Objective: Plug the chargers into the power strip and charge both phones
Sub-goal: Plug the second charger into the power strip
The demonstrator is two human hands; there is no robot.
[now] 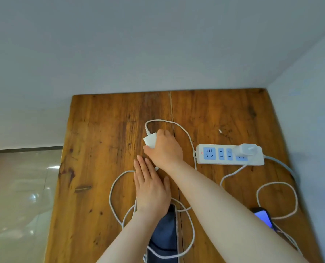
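Observation:
My right hand (164, 148) is closed around a white charger (149, 140) on the wooden table (104, 130), left of the white power strip (229, 154). Its white cable (184, 131) loops away behind the hand. A second white charger (246, 150) sits plugged into the strip's right end. My left hand (151, 188) lies flat on the table, fingers together, just above a dark phone (166, 236). A second phone (263, 217) with a lit blue screen lies at the right, partly hidden by my right forearm, with a cable (277, 200) coiled beside it.
White cables loop around the dark phone and across the table's near half. A grey wall stands behind the table and another along its right edge. A glossy tiled floor (19, 196) lies off the left edge. The strip's own cord runs off to the right.

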